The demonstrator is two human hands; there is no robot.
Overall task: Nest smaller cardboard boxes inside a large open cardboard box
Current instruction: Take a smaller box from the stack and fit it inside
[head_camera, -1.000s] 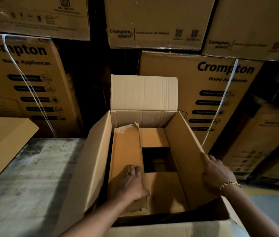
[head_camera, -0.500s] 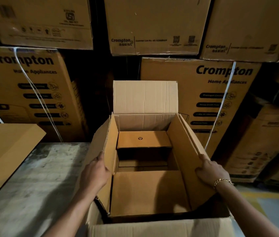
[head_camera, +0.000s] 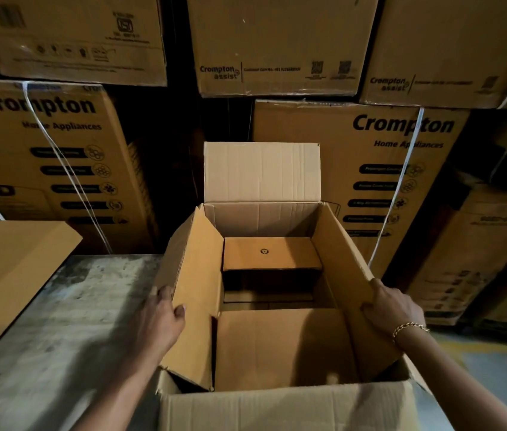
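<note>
A large open cardboard box stands before me with its far flap upright. Inside sits a smaller brown box at the far end, and its near flap lies flat. My left hand grips the left side flap, thumb on the inner face and fingers behind. My right hand, with a gold bracelet on its wrist, holds the top edge of the right side flap. A dark gap shows between the inner flaps.
A grey worn table top spreads to the left. Another plain cardboard box lies at the left edge. Stacked printed appliance cartons with white straps fill the background. A floor strip shows on the right.
My left hand left the inner box's flap, came out of the large box and took hold of its left side flap. The inner left flap is folded away. My right hand stayed on the right flap.
</note>
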